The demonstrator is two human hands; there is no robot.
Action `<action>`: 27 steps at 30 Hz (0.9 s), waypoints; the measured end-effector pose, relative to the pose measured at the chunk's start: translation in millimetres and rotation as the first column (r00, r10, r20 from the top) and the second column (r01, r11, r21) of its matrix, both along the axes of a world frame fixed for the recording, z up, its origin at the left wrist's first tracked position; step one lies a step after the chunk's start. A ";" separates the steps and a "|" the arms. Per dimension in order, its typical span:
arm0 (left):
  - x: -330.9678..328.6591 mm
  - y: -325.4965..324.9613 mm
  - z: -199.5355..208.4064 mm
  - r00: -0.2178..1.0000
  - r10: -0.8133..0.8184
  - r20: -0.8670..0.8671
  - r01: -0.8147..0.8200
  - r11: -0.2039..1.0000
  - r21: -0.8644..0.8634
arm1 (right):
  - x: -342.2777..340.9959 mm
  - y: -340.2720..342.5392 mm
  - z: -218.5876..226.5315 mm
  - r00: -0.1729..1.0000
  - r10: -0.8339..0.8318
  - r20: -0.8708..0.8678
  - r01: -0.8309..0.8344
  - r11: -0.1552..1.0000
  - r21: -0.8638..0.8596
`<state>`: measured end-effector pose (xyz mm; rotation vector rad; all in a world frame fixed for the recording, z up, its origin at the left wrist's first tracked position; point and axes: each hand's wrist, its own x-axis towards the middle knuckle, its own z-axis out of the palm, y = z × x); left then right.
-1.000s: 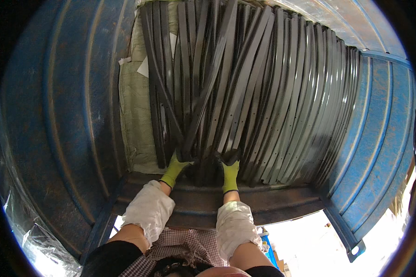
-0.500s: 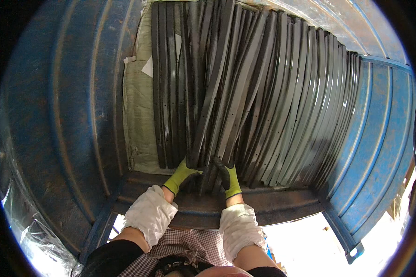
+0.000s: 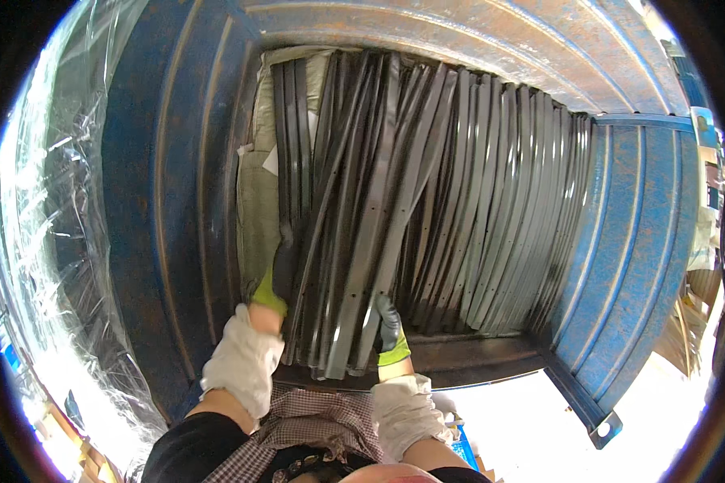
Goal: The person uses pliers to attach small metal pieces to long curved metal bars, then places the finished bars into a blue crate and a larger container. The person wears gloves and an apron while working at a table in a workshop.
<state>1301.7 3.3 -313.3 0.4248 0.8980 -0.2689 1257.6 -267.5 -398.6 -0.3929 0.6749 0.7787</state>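
A bundle of long, dark metal strips point(image 3: 354, 278) with small holes sits between my two gloved hands, its near ends raised over the bin's front edge. My left hand point(image 3: 277, 274), in a yellow-green and black glove, grips the bundle's left side; its fingertips are partly hidden. Lower on the right side, my right hand point(image 3: 390, 328) is closed around the bundle's edge near its end. More dark strips point(image 3: 511, 201) stand in a tight row to the right. A few others point(image 3: 292, 137) lie at the left behind my left hand.
A blue, rusty ribbed metal bin surrounds the strips, with its left wall point(image 3: 173, 185), right wall point(image 3: 620, 233) and far wall point(image 3: 427, 36). Pale green cloth point(image 3: 256, 205) lines the left side. Clear plastic film point(image 3: 72, 266) hangs outside at the left.
The bundle's near ends have come up and toward me. My left hand has moved left and farther along the bundle; my right hand is a little nearer me. The view has shifted.
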 end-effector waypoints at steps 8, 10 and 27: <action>16.3 -21.6 -40.8 0.990 -0.132 0.055 0.134 0.990 -0.039 | 80.6 45.2 97.0 0.893 0.380 0.240 -0.241 0.855 -0.459; 20.7 -27.7 -27.8 0.988 -0.135 0.079 0.142 0.987 -0.077 | 91.4 47.6 128.2 0.880 0.451 0.150 -0.308 0.781 -0.543; -214.7 -104.7 74.2 0.969 -0.219 0.116 0.247 0.885 -0.395 | -115.5 -26.4 243.8 0.594 0.801 -0.077 -0.358 0.177 -0.917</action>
